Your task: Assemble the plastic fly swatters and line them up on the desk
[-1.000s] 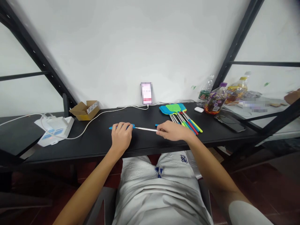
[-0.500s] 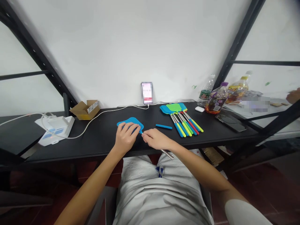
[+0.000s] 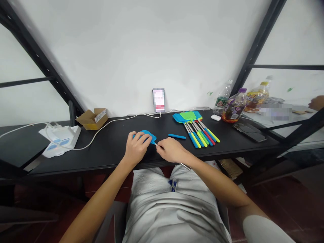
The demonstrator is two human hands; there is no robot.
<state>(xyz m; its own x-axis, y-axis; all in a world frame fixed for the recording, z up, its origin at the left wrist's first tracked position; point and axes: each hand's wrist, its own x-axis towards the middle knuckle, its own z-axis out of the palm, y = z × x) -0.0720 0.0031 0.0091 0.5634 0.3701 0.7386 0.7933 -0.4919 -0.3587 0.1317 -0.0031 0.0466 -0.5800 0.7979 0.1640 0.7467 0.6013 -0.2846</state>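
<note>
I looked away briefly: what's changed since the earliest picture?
The right hand moved left toward the left hand, uncovering the blue tube. The blue swatter, held in both, now slants toward the lap. The swatter pile and the purple-capped bottle stayed put.

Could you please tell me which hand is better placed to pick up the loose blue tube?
Probably the right hand, though it holds the metal rod: it is nearer the blue tube. The left hand lies farther away, over the blue head.

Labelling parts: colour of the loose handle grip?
The loose handle grip is blue; the head view shows it best.
</note>
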